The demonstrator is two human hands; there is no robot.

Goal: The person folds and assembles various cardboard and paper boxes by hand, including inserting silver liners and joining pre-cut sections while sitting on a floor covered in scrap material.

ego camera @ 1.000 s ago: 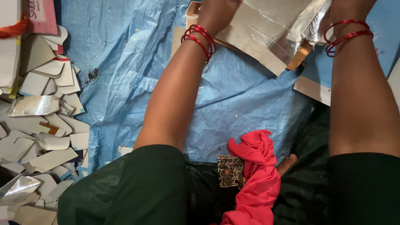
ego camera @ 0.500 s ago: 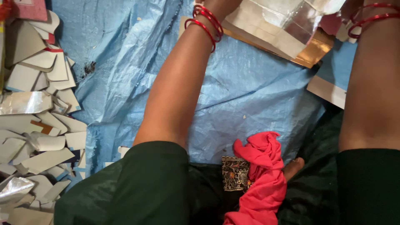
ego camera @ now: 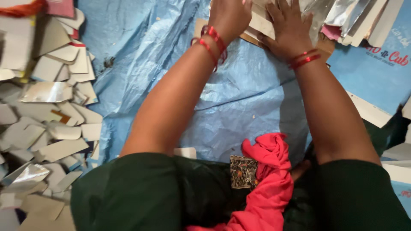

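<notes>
Your left hand [ego camera: 229, 17] rests with the fingers curled down on the stack of flat cardboard and silver foil-faced sheets [ego camera: 274, 23] at the top of the view; its fingertips run out of frame, so you cannot tell whether it grips a sheet or only presses on it. Your right hand [ego camera: 289, 28] lies flat and spread, palm down, on the same stack, grasping nothing. Both wrists carry red bangles [ego camera: 212, 40].

The stack sits on the crinkled blue plastic sheet [ego camera: 239, 102] covering the floor, just beyond your hands. Its sheets are fanned and overlapping, tan on some faces, shiny silver on others, one pink edge showing.

To your left lies a heap of cut pale card and foil pieces [ego camera: 47, 111], well apart from the stack. A red cloth [ego camera: 267, 179] is bunched in your lap.
</notes>
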